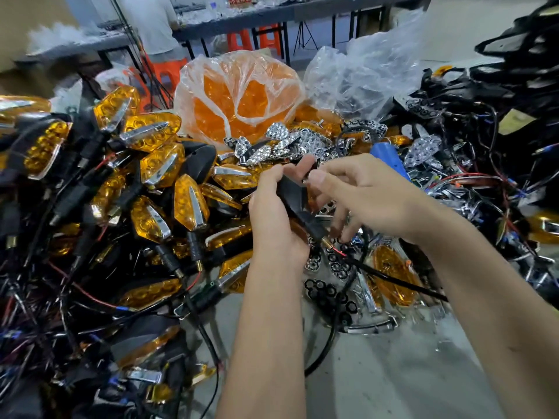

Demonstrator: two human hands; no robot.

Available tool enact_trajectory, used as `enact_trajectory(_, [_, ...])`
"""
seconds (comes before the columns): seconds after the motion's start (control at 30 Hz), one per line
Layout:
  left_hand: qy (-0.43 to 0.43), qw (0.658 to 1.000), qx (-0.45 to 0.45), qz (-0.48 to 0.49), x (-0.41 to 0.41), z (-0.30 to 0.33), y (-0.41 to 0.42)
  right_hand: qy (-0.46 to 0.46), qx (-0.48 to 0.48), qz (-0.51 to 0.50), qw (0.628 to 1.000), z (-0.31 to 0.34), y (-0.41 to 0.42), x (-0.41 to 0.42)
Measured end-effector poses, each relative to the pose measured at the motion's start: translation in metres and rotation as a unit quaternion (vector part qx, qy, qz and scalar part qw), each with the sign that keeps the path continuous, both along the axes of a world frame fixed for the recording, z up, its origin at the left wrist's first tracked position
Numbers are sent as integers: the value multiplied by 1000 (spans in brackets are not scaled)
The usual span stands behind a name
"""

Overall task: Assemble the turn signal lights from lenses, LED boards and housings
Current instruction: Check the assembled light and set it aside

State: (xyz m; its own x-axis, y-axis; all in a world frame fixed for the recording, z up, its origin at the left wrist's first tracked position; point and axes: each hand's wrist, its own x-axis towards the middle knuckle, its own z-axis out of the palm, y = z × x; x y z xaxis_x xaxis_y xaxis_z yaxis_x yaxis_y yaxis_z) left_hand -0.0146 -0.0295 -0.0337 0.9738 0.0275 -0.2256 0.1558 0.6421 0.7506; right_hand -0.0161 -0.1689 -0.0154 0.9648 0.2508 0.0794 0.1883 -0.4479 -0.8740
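My left hand grips a black housing in mid-air at the centre of the head view, its threaded stem and black cable trailing down to the right. My right hand is at the housing's upper right side, thumb and curled fingers against it; what they pinch is hidden. A heap of finished amber lights with chrome strips fills the left. Chrome reflectors lie just behind my hands. A loose amber lens lies under my right wrist.
A clear bag of orange lenses stands behind the pile, with a crumpled empty bag to its right. Tangled black housings and wires cover the right. Bare grey table shows near me. A person stands at far tables.
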Motion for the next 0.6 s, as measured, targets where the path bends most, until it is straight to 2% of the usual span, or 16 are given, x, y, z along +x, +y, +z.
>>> enact_trajectory(0.07, [-3,999,32,-14,1,-2,2,-18,-39,-27,999,0,-2,2])
enact_trajectory(0.13, [23,997,60,-50,2,-2,12,-13,-84,-12,996,1,-7,3])
enact_trajectory(0.23, [80,985,99,-115,5,-1,31,45,-129,126,983,5,-15,-1])
enact_trajectory(0.33, [79,984,42,-156,5,1,38,116,-215,220,944,3,-10,-4])
enact_trajectory(0.43, [50,982,36,-176,4,3,36,120,-312,222,916,-4,-4,-2])
enact_trajectory(0.6, [48,983,2,-177,3,7,37,146,-384,187,892,-6,-2,-5])
